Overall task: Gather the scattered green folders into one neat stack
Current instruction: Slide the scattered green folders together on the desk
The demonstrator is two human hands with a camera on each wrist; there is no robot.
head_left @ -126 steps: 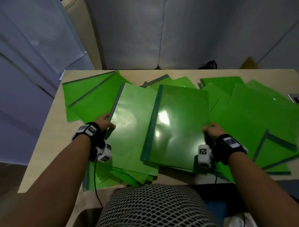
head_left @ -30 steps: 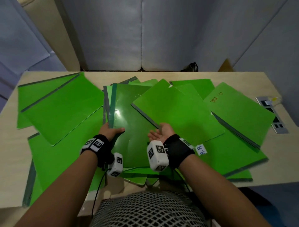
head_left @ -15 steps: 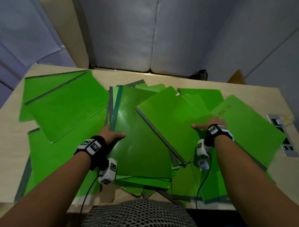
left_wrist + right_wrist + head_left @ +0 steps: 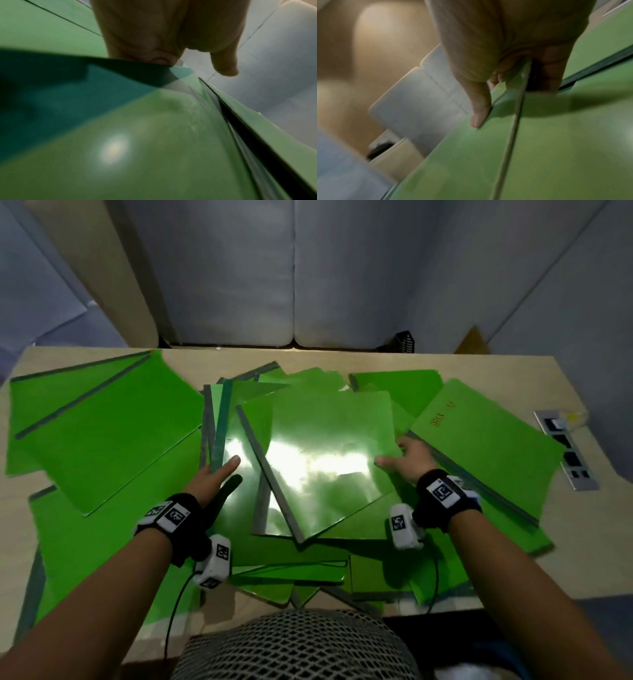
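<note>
- Step in hand: bringing one folder onto the growing pile in the middle. The glossy top folder [image 4: 322, 460] lies askew between the two hands, its grey spine running diagonally toward the person.
- Right hand [image 4: 407, 460]: closed on the right edge of that top folder; the right wrist view shows the thumb [image 4: 479, 108] on the upper face and the fingers tucked under the edge, a pinch grip.
- Left hand [image 4: 214, 479]: at the left edge of the central pile [image 4: 239, 542], thumb lying on a glossy cover beside the dark green spine [image 4: 222, 422]. In the left wrist view the fingers dip behind a folder edge; whether they grip it or only steady it cannot be told.
- Remaining folders: several lie fanned well to the left of the left hand [image 4: 102, 433], others right of the right hand and under both wrists, all on the table [image 4: 565, 583]. The task is judged to be at an early-to-middle stage.
- Next move, as a judgement: rotate the held folder until its spine lines up with those beneath, set it flush, then reach for an outlying folder.
- Writing: the folder just right of the right hand [image 4: 486, 446] bears orange handwriting, "TASK" and further marks too small to read.
- Both wrists carry black bands with square printed markers [image 4: 442, 493].
</note>
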